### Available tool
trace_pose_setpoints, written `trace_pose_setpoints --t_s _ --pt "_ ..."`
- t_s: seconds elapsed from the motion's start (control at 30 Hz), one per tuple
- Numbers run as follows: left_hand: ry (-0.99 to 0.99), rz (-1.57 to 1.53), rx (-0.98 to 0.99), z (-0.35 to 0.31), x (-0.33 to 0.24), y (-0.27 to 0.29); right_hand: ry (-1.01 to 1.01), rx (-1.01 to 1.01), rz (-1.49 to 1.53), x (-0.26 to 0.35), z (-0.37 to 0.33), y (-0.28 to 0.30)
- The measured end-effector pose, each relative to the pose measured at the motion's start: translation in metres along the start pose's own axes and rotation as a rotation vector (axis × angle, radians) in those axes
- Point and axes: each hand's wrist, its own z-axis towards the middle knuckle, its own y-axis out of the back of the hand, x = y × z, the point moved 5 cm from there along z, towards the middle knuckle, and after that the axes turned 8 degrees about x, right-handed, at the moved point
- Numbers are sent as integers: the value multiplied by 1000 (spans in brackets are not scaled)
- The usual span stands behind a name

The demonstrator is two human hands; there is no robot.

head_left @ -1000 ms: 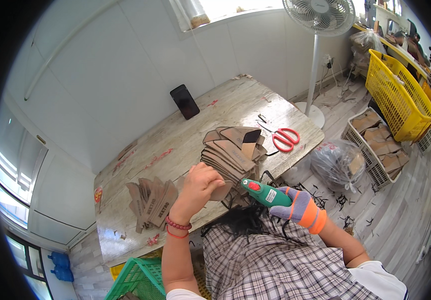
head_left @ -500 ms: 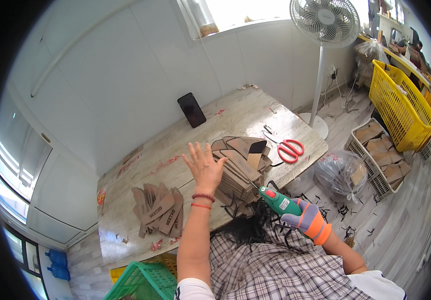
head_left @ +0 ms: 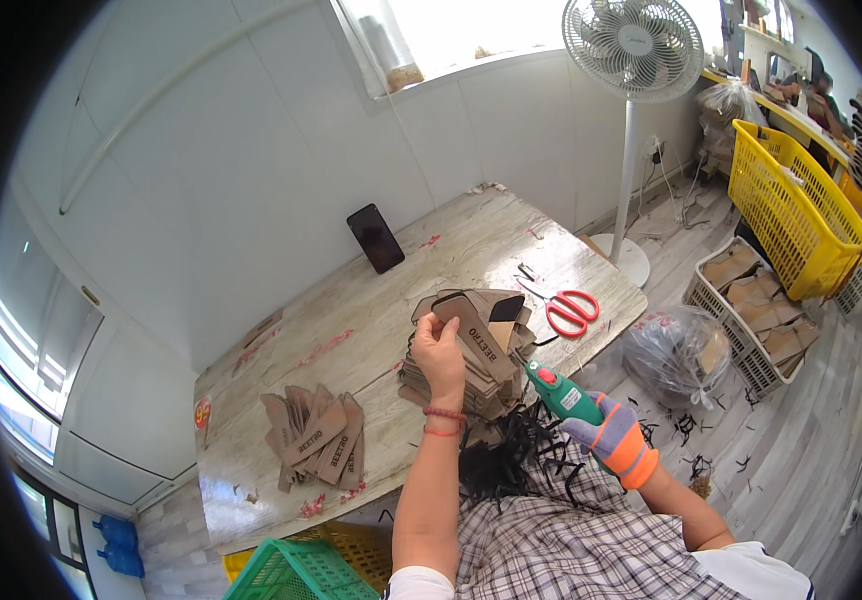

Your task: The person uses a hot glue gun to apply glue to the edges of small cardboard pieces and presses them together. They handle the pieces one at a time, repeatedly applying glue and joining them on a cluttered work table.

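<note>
My bare left hand [head_left: 439, 358] pinches the upper left end of a flat brown piece with dark lettering [head_left: 481, 340]. That piece is tilted over a pile of similar brown pieces [head_left: 421, 382] on the table. In a purple and orange glove, my right hand [head_left: 611, 438] grips a green hand-held power tool [head_left: 568, 400] with a red button. Its thin tip points at the right edge of the pile; whether it touches is too small to tell. Another fanned heap of brown pieces [head_left: 319, 440] lies to the left. Black strip scraps [head_left: 511, 462] cover my lap by the table edge.
Red-handled scissors [head_left: 572, 314] lie right of the pile, and a dark phone [head_left: 376, 239] leans at the wall. A green basket [head_left: 296, 572] stands below the table [head_left: 241, 480]. To the right are a standing fan [head_left: 631, 150], a clear bag [head_left: 676, 350], and a yellow crate [head_left: 796, 215].
My left hand, spread open before, has moved slightly right and down and now pinches a brown piece on the pile. The gloved right hand still holds the tool in nearly the same place.
</note>
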Motion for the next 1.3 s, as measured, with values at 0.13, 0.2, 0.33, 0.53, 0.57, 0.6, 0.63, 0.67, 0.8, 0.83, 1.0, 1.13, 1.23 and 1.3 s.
trace_pose_setpoints --t_s 0.13,0.2,0.33,0.53,0.57,0.6,0.63,0.67,0.8,0.83,1.0,1.13,1.23,1.3 --pt "126 -547 -22 -29 -41 4 92 -57 -147 16 4 -4" --pt "162 -606 -17 -42 -49 7 26 -16 -49 23 2 -10" --pt "207 -625 -17 -60 -63 6 27 33 4 21 -2 -17" --pt "222 -627 22 -70 -59 2 63 56 -21 23 -6 -16" --pt "224 -630 29 -71 -57 1 39 65 -15 23 -7 -15" --pt "225 -625 35 -72 -57 1 15 74 -7 23 -7 -14" --pt "226 -619 41 -73 -57 0 12 75 4 23 -8 -14" --pt "227 -614 48 -74 -56 -1 10 76 16 24 -8 -14" --pt "259 -575 73 -79 -53 -2 31 64 7 24 -7 -12" --pt "261 -564 88 -81 -54 -2 30 63 15 23 -6 -12" --pt "268 -510 153 -87 -55 -2 21 80 76 27 -7 -12" --pt "227 -449 194 -85 -60 1 36 95 49 18 -4 -9" --pt "195 -434 193 -82 -64 4 12 115 72 19 -6 -10" --pt "182 -421 194 -80 -65 6 21 118 52 18 -6 -9"
